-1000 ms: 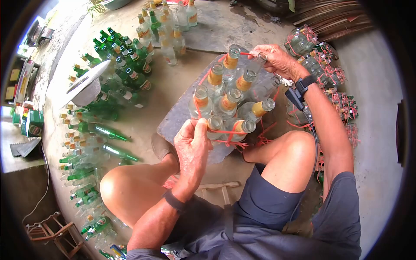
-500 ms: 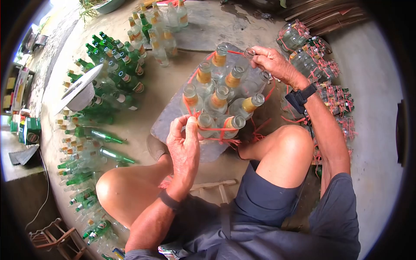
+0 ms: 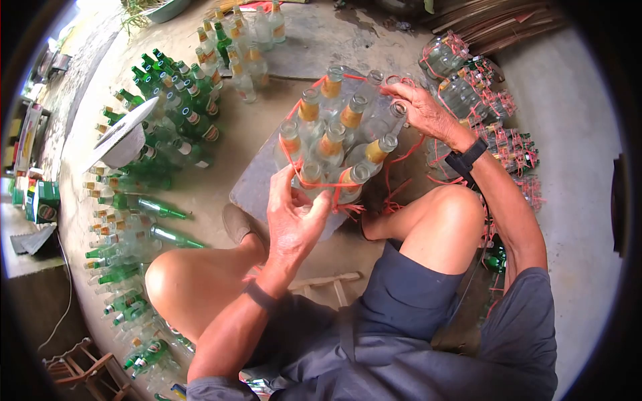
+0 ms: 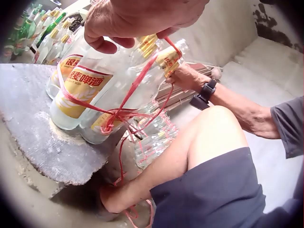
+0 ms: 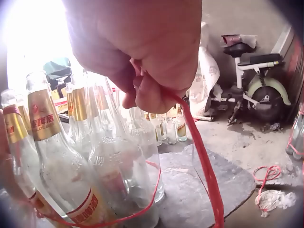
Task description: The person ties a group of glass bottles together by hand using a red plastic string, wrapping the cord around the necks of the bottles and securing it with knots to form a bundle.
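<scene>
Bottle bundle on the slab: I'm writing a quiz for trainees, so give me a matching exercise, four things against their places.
Things:
1. clear bottles
2. red string
3. green bottles
4. tied bundles

Places:
A. on the floor at the person's left
B. pinched in the right hand
C. standing on the grey slab
D. stacked at the person's right

Pairs: 1-C, 2-B, 3-A, 4-D.

The right hand [image 3: 420,107] has slid with the red string [image 5: 204,161] down the bottles' [image 3: 334,134] right side
</scene>
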The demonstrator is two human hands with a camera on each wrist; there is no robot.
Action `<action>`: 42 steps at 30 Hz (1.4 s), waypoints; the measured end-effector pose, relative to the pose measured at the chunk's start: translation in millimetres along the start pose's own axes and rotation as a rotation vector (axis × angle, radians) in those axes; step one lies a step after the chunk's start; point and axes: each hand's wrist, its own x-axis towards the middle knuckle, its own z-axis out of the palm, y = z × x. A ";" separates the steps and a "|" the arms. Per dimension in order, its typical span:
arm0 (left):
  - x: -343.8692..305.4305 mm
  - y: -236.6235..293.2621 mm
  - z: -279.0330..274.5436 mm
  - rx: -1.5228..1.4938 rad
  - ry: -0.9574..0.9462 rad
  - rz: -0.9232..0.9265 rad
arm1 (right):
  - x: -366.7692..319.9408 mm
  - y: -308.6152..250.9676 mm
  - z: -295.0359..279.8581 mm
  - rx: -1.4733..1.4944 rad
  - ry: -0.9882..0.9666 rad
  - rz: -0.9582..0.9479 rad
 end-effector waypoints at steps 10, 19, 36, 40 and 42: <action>6.3 0.7 10.9 0.253 0.011 0.256 | -17.8 -48.5 -19.9 -0.174 -0.183 0.204; 8.3 1.9 12.2 0.344 0.040 0.257 | -22.9 -39.8 -16.2 -0.372 -0.046 -0.118; 11.5 -3.4 9.4 0.363 0.034 0.261 | -42.6 -42.6 21.8 -0.392 0.199 0.019; 13.3 -5.0 8.3 0.394 0.027 0.251 | -42.7 -48.9 24.4 -0.451 0.178 0.063; 13.9 -7.1 9.0 0.393 0.032 0.264 | -43.8 -46.0 31.0 -0.508 0.245 0.018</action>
